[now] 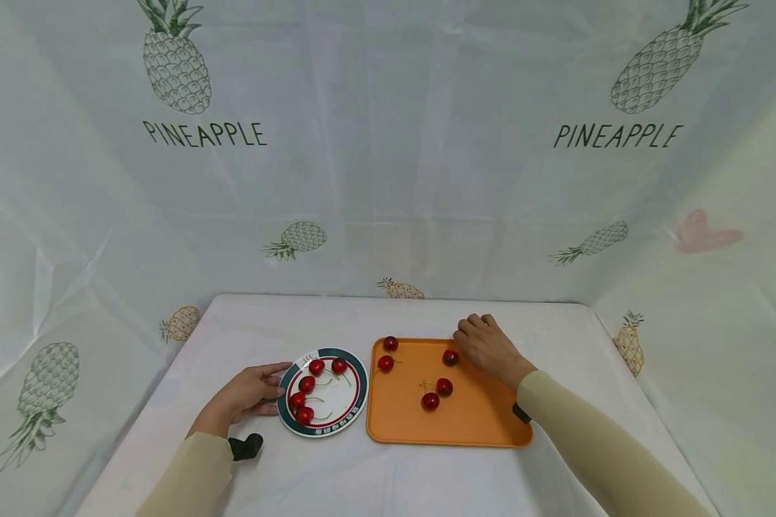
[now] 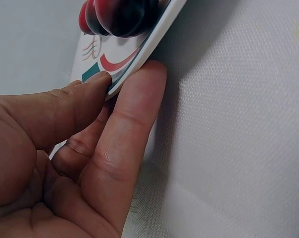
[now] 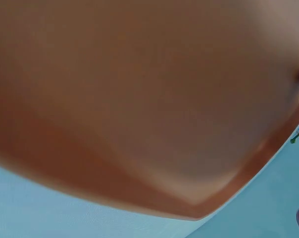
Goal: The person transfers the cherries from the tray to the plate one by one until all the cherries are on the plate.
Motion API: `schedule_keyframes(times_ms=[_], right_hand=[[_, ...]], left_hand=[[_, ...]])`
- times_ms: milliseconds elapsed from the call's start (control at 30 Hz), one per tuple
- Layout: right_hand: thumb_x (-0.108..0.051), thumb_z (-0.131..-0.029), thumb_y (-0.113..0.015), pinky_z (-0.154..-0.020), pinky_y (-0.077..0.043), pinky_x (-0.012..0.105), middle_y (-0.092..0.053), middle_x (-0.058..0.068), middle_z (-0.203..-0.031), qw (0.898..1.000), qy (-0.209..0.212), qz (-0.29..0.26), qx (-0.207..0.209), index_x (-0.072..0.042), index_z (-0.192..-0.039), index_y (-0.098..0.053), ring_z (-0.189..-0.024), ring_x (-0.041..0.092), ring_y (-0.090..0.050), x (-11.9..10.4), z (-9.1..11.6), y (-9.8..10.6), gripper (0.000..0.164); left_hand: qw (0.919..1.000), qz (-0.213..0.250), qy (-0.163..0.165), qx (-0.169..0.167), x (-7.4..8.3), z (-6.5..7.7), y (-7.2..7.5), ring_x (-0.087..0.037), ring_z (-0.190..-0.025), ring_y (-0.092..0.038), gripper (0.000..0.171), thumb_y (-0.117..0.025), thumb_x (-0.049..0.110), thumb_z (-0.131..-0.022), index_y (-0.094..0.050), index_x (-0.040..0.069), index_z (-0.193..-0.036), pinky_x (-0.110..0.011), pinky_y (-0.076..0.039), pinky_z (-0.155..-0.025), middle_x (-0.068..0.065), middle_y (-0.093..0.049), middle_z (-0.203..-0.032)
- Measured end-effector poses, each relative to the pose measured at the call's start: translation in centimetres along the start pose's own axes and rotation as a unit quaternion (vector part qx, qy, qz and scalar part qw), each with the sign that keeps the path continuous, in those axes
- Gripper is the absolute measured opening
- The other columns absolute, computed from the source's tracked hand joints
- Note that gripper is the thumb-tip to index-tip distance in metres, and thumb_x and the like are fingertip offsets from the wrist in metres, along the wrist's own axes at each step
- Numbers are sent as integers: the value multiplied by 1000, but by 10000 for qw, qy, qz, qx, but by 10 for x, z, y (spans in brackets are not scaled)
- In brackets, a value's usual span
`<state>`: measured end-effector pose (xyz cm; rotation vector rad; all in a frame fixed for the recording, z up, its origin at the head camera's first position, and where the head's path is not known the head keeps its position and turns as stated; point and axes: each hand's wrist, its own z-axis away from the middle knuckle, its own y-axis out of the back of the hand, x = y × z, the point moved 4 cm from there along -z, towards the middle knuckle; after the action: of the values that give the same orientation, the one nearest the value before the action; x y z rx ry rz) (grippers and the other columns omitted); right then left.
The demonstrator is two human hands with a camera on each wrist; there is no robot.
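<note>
A white plate (image 1: 344,413) with a green rim and red ring holds several red cherries (image 1: 307,384) with stems. My left hand (image 1: 248,393) grips its left rim; in the left wrist view the thumb (image 2: 85,101) lies over the edge and a finger (image 2: 132,119) beneath, tilting the plate. Over the far right edge of the orange tray (image 1: 394,416), my right hand (image 1: 491,348) has curled fingers beside a cherry (image 1: 450,357). A green stem (image 3: 295,138) pokes out at a fingertip in the right wrist view; the fingers seem to pinch it, though most of the hand is out of frame.
More cherries lie on the tray: two at its far left corner (image 1: 386,363) and two near its middle (image 1: 430,401). Plate and tray stand side by side on a white-covered table (image 1: 323,474). A pineapple-printed curtain (image 1: 388,179) hangs behind and at both sides.
</note>
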<state>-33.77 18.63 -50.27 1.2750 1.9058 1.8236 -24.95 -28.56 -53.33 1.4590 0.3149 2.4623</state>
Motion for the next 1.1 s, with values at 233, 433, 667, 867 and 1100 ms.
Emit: schedule_keyframes(times_ms=[233, 433, 667, 867, 1100], right_hand=[[-10, -97, -76, -89, -47, 44, -55, 7, -101, 10000, -16, 3, 7, -7, -103, -64, -98, 29, -50, 2, 4, -3, 13], [-12, -96, -78, -87, -46, 42, -54, 5, -98, 9999, 28, 34, 108, -8, -100, -65, -95, 27, -48, 4, 8, -7, 14], [-9, -94, -79, -85, -45, 41, -55, 6, -97, 9998, 114, 102, 110, -8, -100, -66, -94, 27, -47, 3, 11, -7, 15], [-8, -93, -79, -86, -46, 41, -55, 7, -98, 9994, 197, 120, 264, -8, -102, -64, -94, 28, -47, 2, 12, -1, 17], [-8, -98, -73, -84, -45, 39, -47, 7, -94, 9979, 267, 211, 550, -7, -97, -55, -90, 28, -43, -1, 6, 10, 19]], left_hand=[[10000, 3, 32, 33, 0, -3, -2, -22, -87, -70, 63, -71, -2, -96, -54, 13, -155, -36, -66, -76, -19, -61, -124], [10000, 44, -8, 22, 0, -2, -4, -22, -86, -71, 62, -70, -3, -96, -54, 11, -155, -37, -66, -77, -19, -63, -124], [10000, 72, -13, -19, 0, -2, -5, -22, -87, -72, 63, -71, -3, -96, -53, 11, -155, -37, -66, -77, -19, -64, -125], [10000, 38, 29, 20, -2, -3, -3, -22, -87, -71, 63, -70, -3, -96, -54, 12, -155, -37, -66, -77, -19, -63, -126], [10000, 58, 42, 33, 0, -3, -1, -23, -87, -71, 63, -70, -2, -96, -54, 14, -155, -36, -66, -77, -19, -63, -126]])
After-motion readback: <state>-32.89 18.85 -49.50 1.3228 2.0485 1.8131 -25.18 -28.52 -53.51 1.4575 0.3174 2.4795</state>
